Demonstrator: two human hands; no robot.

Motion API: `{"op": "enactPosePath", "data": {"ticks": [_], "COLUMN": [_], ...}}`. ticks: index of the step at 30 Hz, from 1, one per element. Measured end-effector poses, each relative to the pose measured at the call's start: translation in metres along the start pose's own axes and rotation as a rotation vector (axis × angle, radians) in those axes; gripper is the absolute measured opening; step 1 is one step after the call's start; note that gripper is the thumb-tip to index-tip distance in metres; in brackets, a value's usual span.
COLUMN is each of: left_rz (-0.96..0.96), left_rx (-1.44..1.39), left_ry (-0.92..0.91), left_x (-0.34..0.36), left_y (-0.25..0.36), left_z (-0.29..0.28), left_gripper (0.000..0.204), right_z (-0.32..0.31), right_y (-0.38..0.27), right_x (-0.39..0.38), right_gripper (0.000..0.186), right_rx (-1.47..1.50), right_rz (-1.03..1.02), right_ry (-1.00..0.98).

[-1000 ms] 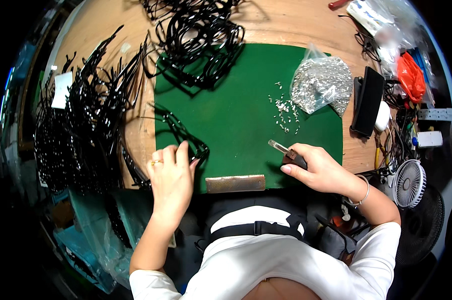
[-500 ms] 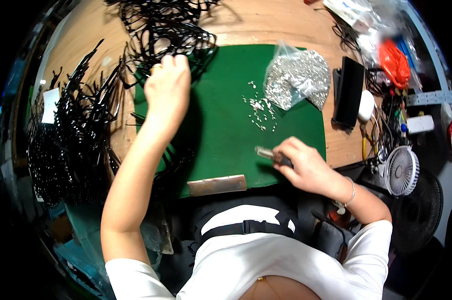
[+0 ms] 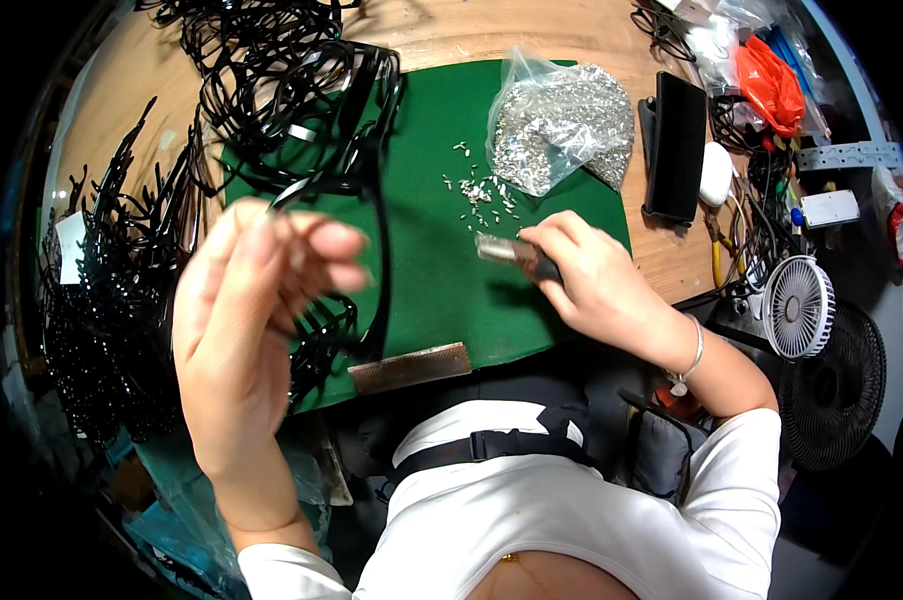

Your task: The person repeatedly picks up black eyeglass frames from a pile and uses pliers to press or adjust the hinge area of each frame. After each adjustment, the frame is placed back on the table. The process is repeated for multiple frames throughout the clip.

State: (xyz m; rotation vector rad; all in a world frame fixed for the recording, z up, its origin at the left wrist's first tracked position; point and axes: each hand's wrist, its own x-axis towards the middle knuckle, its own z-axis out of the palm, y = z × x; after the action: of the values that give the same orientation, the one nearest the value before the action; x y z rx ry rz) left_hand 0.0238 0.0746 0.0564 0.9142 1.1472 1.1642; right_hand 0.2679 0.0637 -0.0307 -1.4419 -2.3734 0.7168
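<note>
My left hand (image 3: 262,290), raised above the mat's left side, pinches a black eyeglass frame (image 3: 380,220), whose long arm curves down and is partly blurred. Behind it lies a tangled pile of black eyeglass frames (image 3: 262,90). My right hand (image 3: 592,270) grips a short tool (image 3: 507,250) with a flat metal end and a dark handle; its exact kind is unclear. Beyond the tool's tip, small silvery metal pieces (image 3: 487,197) lie scattered on the green mat (image 3: 427,290). A clear plastic bag (image 3: 557,130) full of the same pieces rests just behind them.
At the left stand bunches of shiny black eyeglass parts (image 3: 112,330). A metal strip (image 3: 410,367) lies along the mat's front edge. To the right are a black case (image 3: 675,150), a white mouse-like object (image 3: 715,173), yellow-handled pliers (image 3: 717,260), cables and a white fan (image 3: 798,307).
My left hand has come back from the pile, nearer and higher, with an eyeglass frame in it. My right hand and its tool have shifted slightly left and away. The whole view has moved a little.
</note>
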Motion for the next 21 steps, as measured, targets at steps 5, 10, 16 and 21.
{"op": "enactPosePath", "data": {"ticks": [5, 10, 16, 21], "left_rz": [0.031, 0.088, 0.193, 0.244], "left_rx": [-0.243, -0.144, -0.149, 0.063], "left_ry": [-0.074, -0.02, -0.14, -0.283], "left_x": [-0.042, -0.06, -0.055, -0.047], "left_y": [-0.014, -0.05, -0.075, -0.09], "left_z": [0.003, 0.008, 0.022, 0.033], "left_gripper": [0.035, 0.068, 0.099, 0.091], "right_z": [0.026, 0.033, 0.015, -0.018], "right_y": [0.01, 0.008, -0.002, -0.045], "right_x": [0.023, 0.024, 0.019, -0.019], "right_gripper": [0.017, 0.017, 0.014, 0.014], "right_rx": [0.047, -0.036, 0.156, 0.888], "right_rz": [0.049, 0.014, 0.111, 0.293], "right_ry": [0.001, 0.006, -0.042, -0.06]}}
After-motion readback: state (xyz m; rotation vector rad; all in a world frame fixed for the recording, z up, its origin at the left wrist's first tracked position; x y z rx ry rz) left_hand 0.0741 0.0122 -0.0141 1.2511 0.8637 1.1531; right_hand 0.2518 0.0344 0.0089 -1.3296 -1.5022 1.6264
